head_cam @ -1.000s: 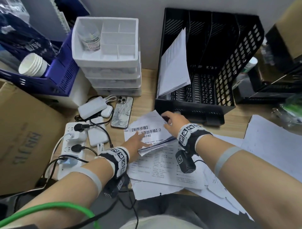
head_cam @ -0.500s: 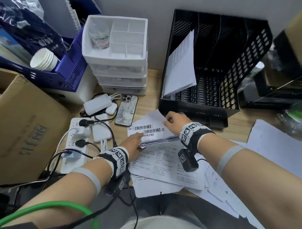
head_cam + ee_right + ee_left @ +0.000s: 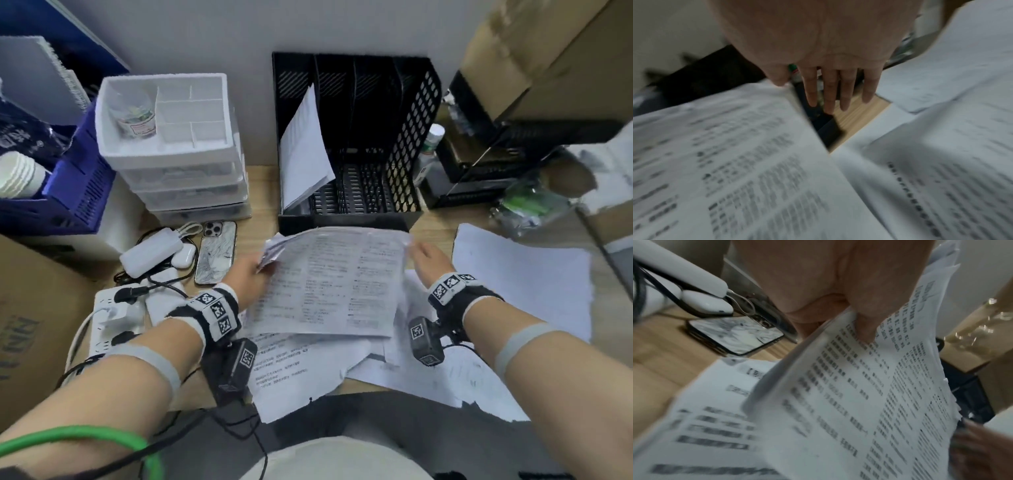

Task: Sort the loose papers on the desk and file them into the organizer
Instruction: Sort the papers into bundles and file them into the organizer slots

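A left hand (image 3: 247, 278) pinches the left edge of a printed sheet (image 3: 329, 281), thumb on top, holding it raised over the counter (image 3: 262, 192) just in front of a black organizer (image 3: 356, 144). The right hand (image 3: 430, 258) is at the sheet's right edge, fingers (image 3: 840, 87) straight and gripping nothing. Loose papers (image 3: 520, 284) lie on the counter beneath and to the right. One stack (image 3: 305, 150) leans in the organizer's leftmost slot

White papers (image 3: 329, 284) with black print, black perforated organizer (image 3: 411, 144), possibly marbled phone case (image 3: 215, 255).
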